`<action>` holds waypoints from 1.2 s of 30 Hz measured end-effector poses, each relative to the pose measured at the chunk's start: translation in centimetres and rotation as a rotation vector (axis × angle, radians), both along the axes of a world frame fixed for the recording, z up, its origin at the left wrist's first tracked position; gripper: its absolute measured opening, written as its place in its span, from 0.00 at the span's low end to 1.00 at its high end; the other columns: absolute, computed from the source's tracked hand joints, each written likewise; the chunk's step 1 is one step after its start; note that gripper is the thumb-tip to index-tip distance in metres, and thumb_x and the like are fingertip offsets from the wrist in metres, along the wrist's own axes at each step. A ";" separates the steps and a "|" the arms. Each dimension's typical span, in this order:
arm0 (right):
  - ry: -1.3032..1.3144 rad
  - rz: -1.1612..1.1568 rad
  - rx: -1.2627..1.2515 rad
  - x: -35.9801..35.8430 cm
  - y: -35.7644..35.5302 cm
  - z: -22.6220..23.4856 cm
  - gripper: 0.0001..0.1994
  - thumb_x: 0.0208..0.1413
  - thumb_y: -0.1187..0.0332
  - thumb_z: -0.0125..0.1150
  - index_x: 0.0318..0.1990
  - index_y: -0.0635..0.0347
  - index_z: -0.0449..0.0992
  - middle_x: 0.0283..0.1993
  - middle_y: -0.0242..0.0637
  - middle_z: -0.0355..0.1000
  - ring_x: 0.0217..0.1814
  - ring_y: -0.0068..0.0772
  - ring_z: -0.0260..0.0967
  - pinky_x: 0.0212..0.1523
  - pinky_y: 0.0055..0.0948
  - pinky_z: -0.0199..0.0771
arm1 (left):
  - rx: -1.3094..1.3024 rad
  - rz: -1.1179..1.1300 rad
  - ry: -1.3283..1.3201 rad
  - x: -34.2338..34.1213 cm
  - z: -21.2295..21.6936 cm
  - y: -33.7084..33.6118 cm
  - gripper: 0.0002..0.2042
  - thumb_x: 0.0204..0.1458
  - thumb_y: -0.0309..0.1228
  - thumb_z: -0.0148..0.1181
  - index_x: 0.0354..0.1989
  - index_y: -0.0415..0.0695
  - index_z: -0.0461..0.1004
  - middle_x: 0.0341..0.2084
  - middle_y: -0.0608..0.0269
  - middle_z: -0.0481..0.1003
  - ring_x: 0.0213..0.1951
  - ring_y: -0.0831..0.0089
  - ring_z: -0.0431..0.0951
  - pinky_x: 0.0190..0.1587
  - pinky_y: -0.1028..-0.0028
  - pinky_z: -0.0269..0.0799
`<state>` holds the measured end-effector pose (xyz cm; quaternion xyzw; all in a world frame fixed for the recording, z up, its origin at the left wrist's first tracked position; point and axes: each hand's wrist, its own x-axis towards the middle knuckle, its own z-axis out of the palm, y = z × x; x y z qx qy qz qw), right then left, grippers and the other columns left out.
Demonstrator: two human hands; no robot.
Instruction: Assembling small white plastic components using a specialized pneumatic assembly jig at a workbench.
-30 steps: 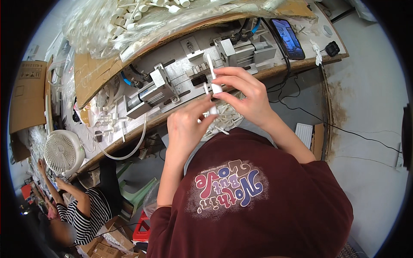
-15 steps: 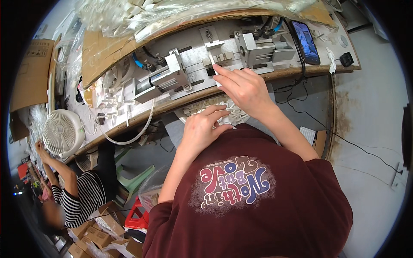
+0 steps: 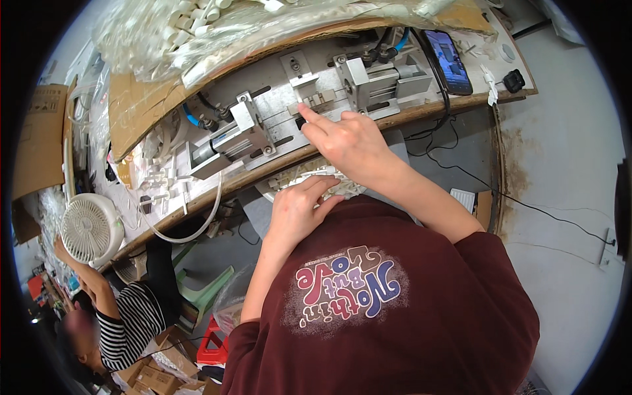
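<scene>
My right hand [image 3: 352,141] reaches onto the grey metal press [image 3: 276,122] on the workbench. Its forefinger tip touches the small fixture block [image 3: 309,104] between the two cylinders, and the other fingers are curled, so I cannot see whether they hold a part. My left hand [image 3: 297,209] lies lower, fingers stretched over a shallow tray of small white plastic parts [image 3: 329,176] at the bench's front edge, just above my dark red shirt.
A phone [image 3: 447,60] lies at the bench's right end with cables hanging. A clear bag of white parts [image 3: 197,26] and cardboard [image 3: 135,112] sit behind the press. A white fan [image 3: 89,227] stands left. A person in a striped top [image 3: 125,322] works at lower left.
Both hands were together holding small white parts in front of the press. The right hand has since moved up onto the fixture and the left has dropped onto the tray of parts.
</scene>
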<state>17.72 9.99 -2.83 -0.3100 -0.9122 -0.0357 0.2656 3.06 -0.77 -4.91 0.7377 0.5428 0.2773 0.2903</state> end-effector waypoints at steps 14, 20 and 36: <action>0.023 0.022 -0.011 -0.2 0.1 0.0 0.05 0.43 0.72 0.61 0.27 0.59 0.72 0.54 0.43 0.78 0.18 0.34 0.70 0.24 0.28 0.72 | 0.019 -0.023 0.044 0.2 -0.4 -0.3 0.09 0.50 0.33 0.69 0.37 0.44 0.82 0.34 0.65 0.82 0.29 0.61 0.82 0.31 0.66 0.77; 0.142 0.135 -0.187 1.4 -0.4 0.7 0.07 0.46 0.70 0.65 0.34 0.59 0.76 0.56 0.39 0.76 0.31 0.36 0.74 0.34 0.31 0.75 | 0.039 -0.005 0.041 0.1 -0.3 -0.6 0.08 0.50 0.33 0.69 0.36 0.45 0.82 0.34 0.65 0.82 0.29 0.61 0.82 0.31 0.66 0.77; 0.057 0.276 -0.629 4.0 -3.1 -2.8 0.13 0.45 0.68 0.72 0.37 0.60 0.77 0.42 0.35 0.73 0.43 0.42 0.74 0.42 0.39 0.75 | 0.052 0.203 0.049 -1.7 -1.0 -1.5 0.05 0.52 0.32 0.68 0.33 0.46 0.83 0.24 0.62 0.78 0.20 0.66 0.77 0.23 0.69 0.70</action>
